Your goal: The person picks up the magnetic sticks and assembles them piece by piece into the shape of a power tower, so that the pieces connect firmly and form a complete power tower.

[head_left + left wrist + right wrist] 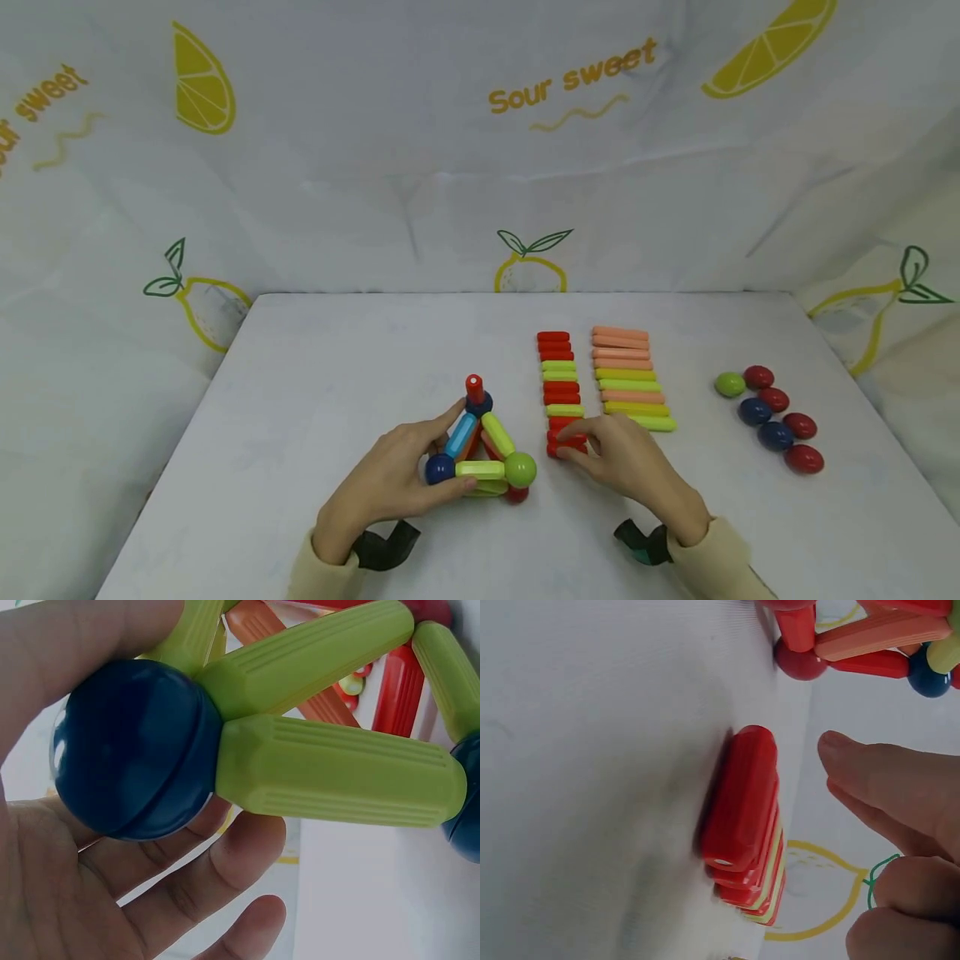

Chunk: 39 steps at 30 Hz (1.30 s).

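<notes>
My left hand (393, 473) grips a ball-and-stick model (481, 471) built from coloured sticks and balls. In the left wrist view the thumb lies along a dark blue ball (131, 750), with the other fingers below it. A red stick (474, 389) points up from the model's top ball. My right hand (621, 454) is at the near end of a column of short red and lime sticks (561, 387). Its thumb and forefinger stand apart over the nearest red stick (742, 799), holding nothing in the right wrist view.
A second column of longer sticks (630, 385), salmon, yellow and lime, lies right of the short ones. Farther right is a group of loose red, blue and green balls (754, 411). A lemon-print cloth (420, 167) hangs behind the white table (337, 350).
</notes>
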Tool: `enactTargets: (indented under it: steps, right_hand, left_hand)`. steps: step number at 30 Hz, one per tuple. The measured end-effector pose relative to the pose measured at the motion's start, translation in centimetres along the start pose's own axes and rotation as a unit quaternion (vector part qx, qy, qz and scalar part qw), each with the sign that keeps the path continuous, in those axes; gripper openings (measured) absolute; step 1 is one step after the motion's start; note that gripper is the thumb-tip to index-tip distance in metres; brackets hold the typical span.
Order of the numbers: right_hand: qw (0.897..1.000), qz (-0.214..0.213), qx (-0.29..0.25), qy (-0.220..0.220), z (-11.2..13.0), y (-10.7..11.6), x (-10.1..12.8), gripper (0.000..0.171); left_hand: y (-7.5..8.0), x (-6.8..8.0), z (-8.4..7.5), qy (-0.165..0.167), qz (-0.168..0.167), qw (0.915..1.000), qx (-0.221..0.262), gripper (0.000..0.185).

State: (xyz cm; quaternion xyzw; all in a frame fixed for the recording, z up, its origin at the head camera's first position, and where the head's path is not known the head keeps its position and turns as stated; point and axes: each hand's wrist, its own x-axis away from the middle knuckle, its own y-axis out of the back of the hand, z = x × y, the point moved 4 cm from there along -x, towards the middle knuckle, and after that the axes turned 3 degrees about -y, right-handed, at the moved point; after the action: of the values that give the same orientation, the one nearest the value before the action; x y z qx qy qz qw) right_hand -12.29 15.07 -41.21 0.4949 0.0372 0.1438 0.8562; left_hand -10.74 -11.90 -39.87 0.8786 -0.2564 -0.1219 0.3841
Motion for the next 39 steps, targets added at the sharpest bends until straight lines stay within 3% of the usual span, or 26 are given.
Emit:
enactTargets:
  steps: [5, 14, 16, 19, 22, 25, 29, 34, 39]
  right_hand:
    - [0.999, 0.032, 0.030, -0.026, -0.9, -1.4, -0.1, 0.018]
    - [0.998, 0.022, 0.047, -0.038, -0.2, -2.5, -0.1, 0.023]
    - [0.999, -0.005, 0.017, -0.034, 0.3, -1.8, 0.3, 0.023]
    - [0.994, -0.072, -0.083, -0.014, 1.7, 0.0, 1.4, 0.025]
    - [0.969, -0.140, -0.202, 0.027, 3.5, 1.8, 2.7, 0.025]
    - [0.944, -0.174, -0.269, 0.082, 5.2, 2.3, 3.7, 0.024]
    - [0.934, -0.176, -0.286, 0.122, 6.3, 1.5, 4.2, 0.024]
    - [0.939, -0.181, -0.273, 0.104, 6.1, 0.6, 4.3, 0.022]
    - [0.943, -0.184, -0.263, 0.089, 5.8, 0.4, 4.5, 0.021]
  left_hand:
    - [0.0, 0.1, 0.1, 0.001, -0.003, 1.0000, -0.001, 0.087]
    - [-0.1, 0.0, 0.0, 0.004, -0.001, 1.0000, 0.004, 0.087]
    - [-0.1, 0.0, -0.1, 0.003, -0.002, 1.0000, 0.004, 0.087]
    - [-0.1, 0.0, -0.1, -0.001, -0.001, 1.0000, 0.008, 0.088]
    - [-0.2, 0.0, 0.0, -0.008, -0.004, 0.9999, 0.014, 0.088]
    - [-0.1, 0.0, 0.0, -0.025, -0.005, 0.9995, 0.019, 0.089]
    - [0.0, 0.3, 0.1, -0.063, 0.013, 0.9957, 0.066, 0.095]
    - [0.4, 0.8, 0.3, -0.078, 0.044, 0.9885, 0.122, 0.106]
    - [0.6, 0.8, 0.8, -0.092, 0.006, 0.9911, 0.096, 0.120]
